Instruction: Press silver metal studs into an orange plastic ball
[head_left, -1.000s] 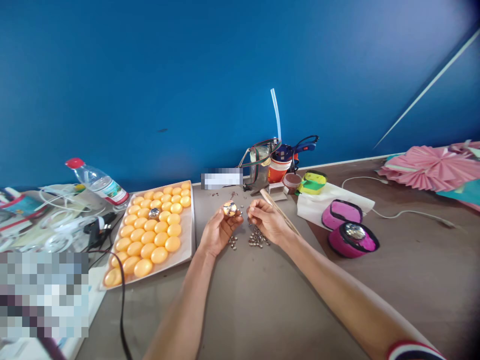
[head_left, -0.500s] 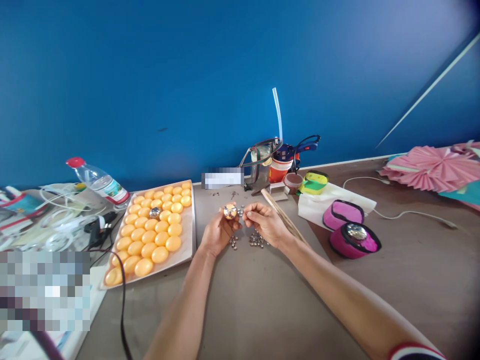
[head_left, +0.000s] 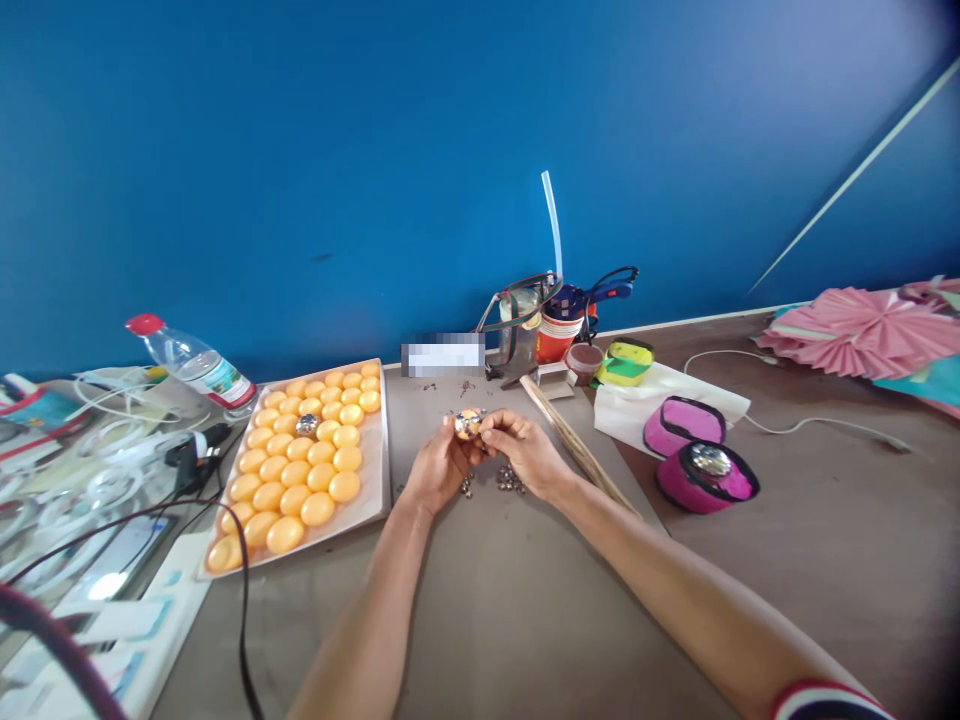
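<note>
1. The right hand (head_left: 526,450) has closed in — pinched at the orange ball's (head_left: 469,424) four o'clock edge; any grip is hidden.
2. The left hand (head_left: 436,470), at seven o'clock, curls round the ball.
3. Both hands now work one piece.

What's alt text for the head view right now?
A person's left hand holds a small orange ball with silvery patches, the right hand at its edge. Small shiny silvery beads lie on the grey work surface nearby; a shallow white tray of glossy orange balls sits left, two magenta fabric bands right.
</note>
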